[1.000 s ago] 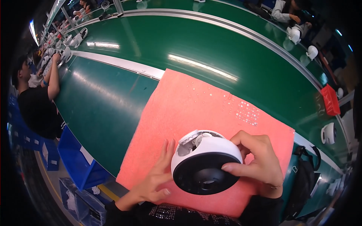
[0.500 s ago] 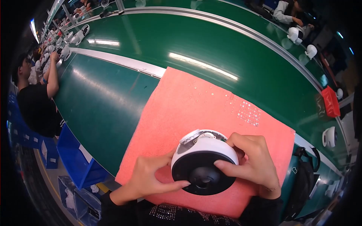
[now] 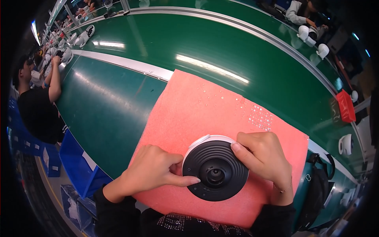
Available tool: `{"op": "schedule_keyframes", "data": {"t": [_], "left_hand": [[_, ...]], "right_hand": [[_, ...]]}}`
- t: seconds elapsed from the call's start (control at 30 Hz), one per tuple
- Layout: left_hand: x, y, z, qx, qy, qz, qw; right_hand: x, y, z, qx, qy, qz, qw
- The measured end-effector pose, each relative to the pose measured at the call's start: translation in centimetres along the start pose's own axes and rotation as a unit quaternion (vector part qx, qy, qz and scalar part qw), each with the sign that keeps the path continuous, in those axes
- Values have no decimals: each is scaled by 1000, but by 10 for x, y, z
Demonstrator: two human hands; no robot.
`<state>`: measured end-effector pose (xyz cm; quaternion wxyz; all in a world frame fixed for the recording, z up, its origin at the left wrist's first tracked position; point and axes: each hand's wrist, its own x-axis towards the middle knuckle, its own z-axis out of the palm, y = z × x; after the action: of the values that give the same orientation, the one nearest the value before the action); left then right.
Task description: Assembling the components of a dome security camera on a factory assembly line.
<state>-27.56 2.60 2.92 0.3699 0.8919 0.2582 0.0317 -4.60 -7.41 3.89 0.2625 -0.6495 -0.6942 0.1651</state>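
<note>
A round security camera (image 3: 215,173) is held in front of me over a pink cloth (image 3: 189,110), its black ringed face and central lens turned up toward me. Only a thin white strip of its housing shows along the upper rim. My left hand (image 3: 154,170) grips the left side, thumb lying on the black face and fingers mostly hidden behind. At the upper right my right hand (image 3: 266,154) is closed on the rim, its thumb on the edge. Small clear round studs (image 3: 260,118) dot the cloth beyond the camera.
A green conveyor belt (image 3: 158,37) runs past the far side of the worktable (image 3: 106,106). On the left stand a person in black (image 3: 39,94) and a blue bin (image 3: 79,166). Toward the right are a black bag (image 3: 316,189), a red tray (image 3: 345,106) and another white camera (image 3: 346,144).
The camera has tilted so its black face points up at me, hiding the white shell and its opening. My right thumb has moved from the face to the rim.
</note>
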Motion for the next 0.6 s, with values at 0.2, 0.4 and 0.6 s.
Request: {"op": "schedule_keyframes", "data": {"t": [0.2, 0.4, 0.6], "left_hand": [[1, 0, 2, 17, 10, -19, 1000], [1, -6, 5, -19, 10, -15, 1000], [1, -8, 3, -20, 15, -12, 1000]], "right_hand": [[6, 4, -2, 23, -15, 30, 999], [-2, -10, -6, -103, 35, 4, 994], [-8, -40, 17, -91, 57, -210, 972]]}}
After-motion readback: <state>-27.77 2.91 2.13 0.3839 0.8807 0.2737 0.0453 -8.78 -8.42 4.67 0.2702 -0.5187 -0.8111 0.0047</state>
